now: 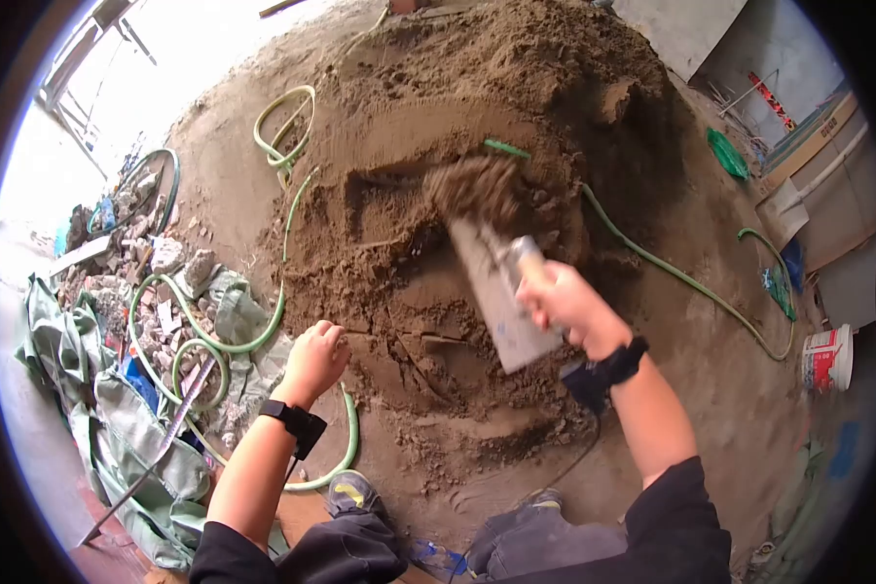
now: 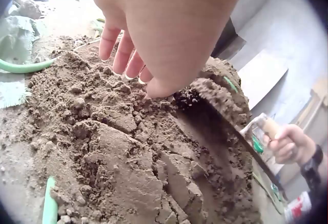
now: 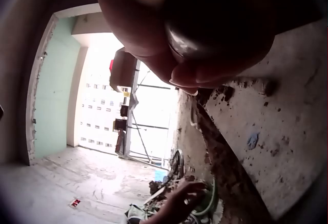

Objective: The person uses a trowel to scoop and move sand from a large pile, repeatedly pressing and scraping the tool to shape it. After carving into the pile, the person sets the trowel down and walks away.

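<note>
On the building-site floor (image 1: 740, 409), sand is being scooped from the sand pile (image 1: 516, 78) on a trowel (image 1: 501, 297) gripped by the right hand (image 1: 569, 307), the left hand (image 1: 313, 358) being rested loose-fingered on the pile, and a level blade is probably being called for next

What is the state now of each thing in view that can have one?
Trowel: held tilted, tip loaded with sand.
Sand pile: dug open, cracked, clumpy.
Hose: lying in loops on the ground.
Bucket: standing.
Left grip: fingers on the sand, holding nothing.
Right grip: curled round the trowel handle.
</note>
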### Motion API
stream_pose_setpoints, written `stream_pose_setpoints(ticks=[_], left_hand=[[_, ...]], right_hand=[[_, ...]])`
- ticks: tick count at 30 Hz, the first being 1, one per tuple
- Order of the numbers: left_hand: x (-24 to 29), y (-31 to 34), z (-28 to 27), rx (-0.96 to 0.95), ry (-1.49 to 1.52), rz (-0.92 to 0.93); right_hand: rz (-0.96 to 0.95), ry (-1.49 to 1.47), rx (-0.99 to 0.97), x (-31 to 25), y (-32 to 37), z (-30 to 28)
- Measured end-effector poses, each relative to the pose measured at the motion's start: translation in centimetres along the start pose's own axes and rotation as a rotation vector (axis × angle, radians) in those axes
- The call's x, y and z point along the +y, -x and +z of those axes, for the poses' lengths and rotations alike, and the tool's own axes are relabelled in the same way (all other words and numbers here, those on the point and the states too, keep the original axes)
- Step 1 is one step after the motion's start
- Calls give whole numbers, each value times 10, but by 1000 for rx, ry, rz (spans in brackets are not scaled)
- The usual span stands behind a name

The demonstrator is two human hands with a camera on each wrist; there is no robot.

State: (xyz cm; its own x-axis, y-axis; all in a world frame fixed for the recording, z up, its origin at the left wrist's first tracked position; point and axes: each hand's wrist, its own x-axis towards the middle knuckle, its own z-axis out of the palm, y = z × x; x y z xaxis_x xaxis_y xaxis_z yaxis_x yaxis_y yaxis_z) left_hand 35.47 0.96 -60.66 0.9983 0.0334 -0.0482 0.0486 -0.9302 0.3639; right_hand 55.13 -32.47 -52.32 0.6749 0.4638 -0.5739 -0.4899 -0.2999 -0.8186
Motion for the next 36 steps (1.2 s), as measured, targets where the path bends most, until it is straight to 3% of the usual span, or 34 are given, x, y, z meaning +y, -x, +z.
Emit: stream_pose_setpoints(ticks=[2, 5, 9, 11, 13, 14, 15, 17, 19, 21, 27, 31, 34, 36], left_hand=[[2, 7, 2, -18, -30, 27], [-3, 5, 3, -129, -85, 76], [5, 0, 6, -71, -63, 65], [12, -1, 6, -67, -70, 86], [16, -5, 7, -74, -92, 147], [17, -7, 8, -70, -90, 152], [17, -9, 9, -87, -93, 139], [20, -11, 10, -98, -98, 128], [23, -9, 11, -59, -76, 141], [31, -5, 8, -37, -58, 150], [32, 21, 1, -38, -44, 130], [20, 33, -8, -90, -34, 60], [11, 35, -8, -63, -73, 47], [8, 33, -8, -69, -88, 56]], right_hand=[[-25, -113, -2, 1, -2, -5], [38, 110, -7, 3, 1, 6], [44, 186, -76, 36, 33, 28], [-54, 327, -23, 68, 35, 19], [-497, 912, 273, 69, 41, 12], [-357, 882, 293, 60, 40, 3], [-417, 866, 370, 53, 35, -6], [-744, 706, 557, 53, 2, -26], [-432, 120, 539, 28, -23, -30], [-396, -201, 502, 2, -54, -35], [-297, -214, 393, -47, -116, 0], [-233, 219, 294, -66, -127, 32], [-182, 369, 341, -74, -120, 37], [-264, 317, 421, -57, -129, 17]])
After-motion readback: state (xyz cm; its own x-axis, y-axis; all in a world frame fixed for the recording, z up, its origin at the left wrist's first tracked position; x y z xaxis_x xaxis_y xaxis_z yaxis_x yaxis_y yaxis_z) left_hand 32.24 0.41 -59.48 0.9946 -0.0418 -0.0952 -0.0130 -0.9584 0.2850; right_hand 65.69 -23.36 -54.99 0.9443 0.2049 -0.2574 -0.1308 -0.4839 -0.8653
